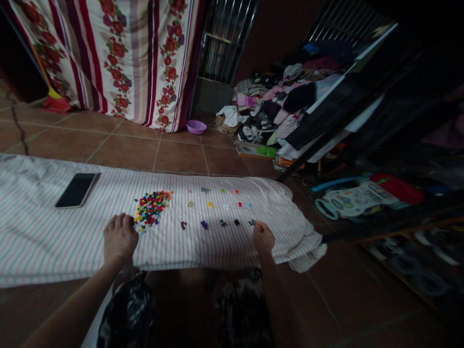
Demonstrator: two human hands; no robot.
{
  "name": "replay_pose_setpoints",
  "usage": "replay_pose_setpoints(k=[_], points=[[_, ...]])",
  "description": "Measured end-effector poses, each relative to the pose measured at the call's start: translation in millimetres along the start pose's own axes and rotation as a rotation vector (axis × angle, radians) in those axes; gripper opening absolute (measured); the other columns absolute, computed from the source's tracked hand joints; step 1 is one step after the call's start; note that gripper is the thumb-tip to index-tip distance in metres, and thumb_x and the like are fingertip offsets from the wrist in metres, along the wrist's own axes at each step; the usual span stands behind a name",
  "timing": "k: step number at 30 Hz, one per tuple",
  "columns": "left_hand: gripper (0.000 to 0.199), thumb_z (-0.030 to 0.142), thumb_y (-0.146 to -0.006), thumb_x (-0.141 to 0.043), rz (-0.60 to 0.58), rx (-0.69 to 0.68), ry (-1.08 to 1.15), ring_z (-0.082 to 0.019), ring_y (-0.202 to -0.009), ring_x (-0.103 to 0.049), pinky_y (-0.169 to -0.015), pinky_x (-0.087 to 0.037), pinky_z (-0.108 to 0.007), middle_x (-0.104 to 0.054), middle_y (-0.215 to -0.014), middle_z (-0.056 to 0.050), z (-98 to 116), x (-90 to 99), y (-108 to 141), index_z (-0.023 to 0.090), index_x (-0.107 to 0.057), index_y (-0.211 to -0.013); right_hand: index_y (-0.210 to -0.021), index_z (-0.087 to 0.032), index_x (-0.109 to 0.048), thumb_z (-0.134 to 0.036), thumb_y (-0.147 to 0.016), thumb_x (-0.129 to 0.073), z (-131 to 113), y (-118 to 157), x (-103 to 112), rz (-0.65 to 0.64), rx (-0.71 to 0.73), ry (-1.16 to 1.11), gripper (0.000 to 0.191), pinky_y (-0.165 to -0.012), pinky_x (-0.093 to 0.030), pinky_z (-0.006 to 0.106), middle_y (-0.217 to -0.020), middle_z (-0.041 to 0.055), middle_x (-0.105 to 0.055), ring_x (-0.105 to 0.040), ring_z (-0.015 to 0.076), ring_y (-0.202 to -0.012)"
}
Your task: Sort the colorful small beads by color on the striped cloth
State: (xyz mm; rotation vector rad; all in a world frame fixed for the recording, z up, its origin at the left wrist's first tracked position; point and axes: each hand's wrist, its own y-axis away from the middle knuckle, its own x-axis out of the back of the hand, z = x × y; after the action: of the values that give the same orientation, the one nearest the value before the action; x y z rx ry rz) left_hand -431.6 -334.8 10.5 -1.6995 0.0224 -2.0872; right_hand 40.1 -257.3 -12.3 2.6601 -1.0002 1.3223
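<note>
A pile of small multicoloured bead-like pieces [151, 208] lies on a striped cloth [159, 251]. My left hand [120, 237] rests at the pile's left edge, knuckles up and fingers curled; whatever is under them is hidden. At the right, my right hand [264, 235] is closed in a pinch beside a few dark grey pieces [251, 222]; anything between the fingertips is too small to make out. Between the hands lie little single-colour groups in rough rows, among them brown pieces [183, 225], dark blue pieces [204, 224], black pieces [237, 222] and yellow pieces [210, 205].
A phone [77, 190] lies on the cloth, left of the pile. Beyond, on the tiled floor, are a purple basin [196, 127], a heap of clothes [275, 101] and a red-and-yellow broom [56, 100]. A floral curtain [119, 58] hangs behind. A white toy panel [357, 200] stands at right.
</note>
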Motion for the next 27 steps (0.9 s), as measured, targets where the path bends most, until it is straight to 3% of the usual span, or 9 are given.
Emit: replay_pose_setpoints(k=[6,11,19,23,27], points=[[0.028,0.016,-0.087,-0.04,-0.005,0.005,-0.008,-0.035,-0.123,-0.047,-0.098,-0.042,-0.05,-0.06,-0.124,-0.018,1,0.5,0,0.014,-0.062,-0.106,-0.098,-0.014,-0.074,-0.042,-0.074,-0.037,1,0,1,-0.039,-0.005,-0.012,0.052,-0.086,-0.048,0.038,-0.1,0.0142,-0.074,-0.065,0.0274,-0.092],[0.027,0.016,-0.088,-0.04,-0.013,0.026,0.008,-0.033,-0.119,-0.049,-0.096,-0.041,-0.048,-0.061,-0.119,-0.015,3,1.7,0,0.017,-0.062,-0.104,-0.099,-0.011,-0.072,-0.044,-0.071,-0.038,1,2,-3,0.007,0.034,-0.033,0.055,-0.088,-0.048,0.04,-0.098,0.0171,-0.073,-0.064,0.0286,-0.091],[0.027,0.014,-0.087,-0.043,0.001,0.028,0.023,-0.032,-0.122,-0.048,-0.098,-0.041,-0.048,-0.061,-0.121,-0.016,2,-1.1,-1,0.015,-0.063,-0.105,-0.095,-0.014,-0.071,-0.043,-0.072,-0.043,2,-1,-3,0.024,0.067,-0.09,0.046,-0.083,-0.05,0.039,-0.095,0.016,-0.072,-0.064,0.027,-0.085],[0.03,0.014,-0.088,-0.041,0.005,0.036,0.006,-0.032,-0.125,-0.047,-0.1,-0.04,-0.048,-0.059,-0.127,-0.017,0,-5.7,-1,0.014,-0.063,-0.108,-0.094,-0.013,-0.07,-0.049,-0.076,-0.044,-14,0,-3,0.105,0.116,-0.148,0.048,-0.082,-0.05,0.039,-0.096,0.0176,-0.072,-0.064,0.0274,-0.086],[0.03,0.015,-0.089,-0.041,0.003,0.036,-0.001,-0.033,-0.127,-0.045,-0.101,-0.04,-0.048,-0.059,-0.128,-0.017,1,-6.4,0,0.014,-0.062,-0.11,-0.094,-0.015,-0.071,-0.053,-0.079,-0.047,-53,9,-8,0.045,0.245,-0.236,0.047,-0.078,-0.051,0.037,-0.095,0.0153,-0.072,-0.065,0.0247,-0.084]])
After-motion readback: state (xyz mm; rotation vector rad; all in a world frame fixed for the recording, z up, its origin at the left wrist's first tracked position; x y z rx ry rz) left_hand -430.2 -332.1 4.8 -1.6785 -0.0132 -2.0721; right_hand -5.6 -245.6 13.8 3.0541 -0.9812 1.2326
